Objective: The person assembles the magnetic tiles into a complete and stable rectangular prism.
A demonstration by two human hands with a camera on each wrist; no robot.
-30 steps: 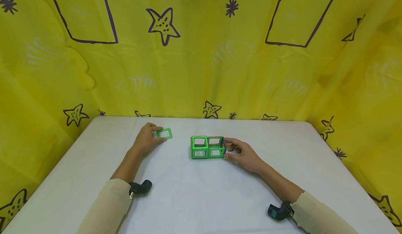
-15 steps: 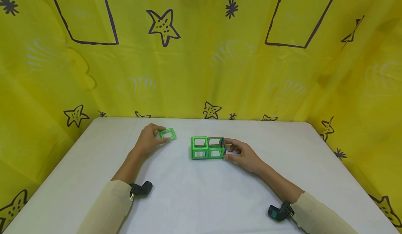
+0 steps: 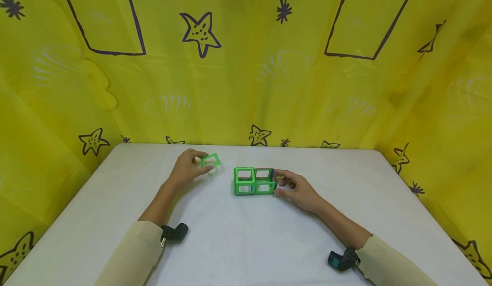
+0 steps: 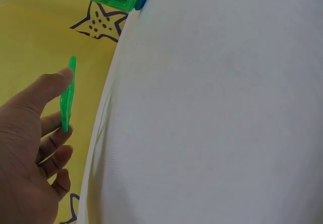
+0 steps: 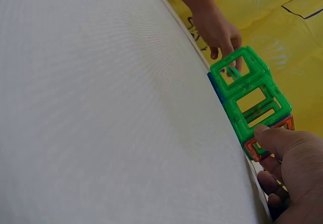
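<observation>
My left hand [image 3: 185, 167] pinches a small green magnetic tile [image 3: 218, 159], an open square frame, left of the built piece. The left wrist view shows that tile [image 4: 67, 100] edge-on between thumb and fingers. At mid-table sits a box-like structure of magnetic tiles [image 3: 255, 182], two squares long, mostly green. Right-hand thumb and fingers grip its right end, the right hand [image 3: 301, 191] resting low beside it. In the right wrist view an orange-red tile [image 5: 251, 150] shows at the gripped end, and a blue edge [image 5: 216, 87] runs along the base.
A white-covered table [image 3: 238, 243] lies under both hands. Behind it and at its sides hangs a yellow curtain [image 3: 238, 85] printed with starfish and shells. Each wrist wears a small black camera; one is the left wrist camera [image 3: 174, 232].
My left hand has moved right and slightly up with the green tile, closer to the structure, and the tile's tilt has changed. The right hand and the structure have stayed in place.
</observation>
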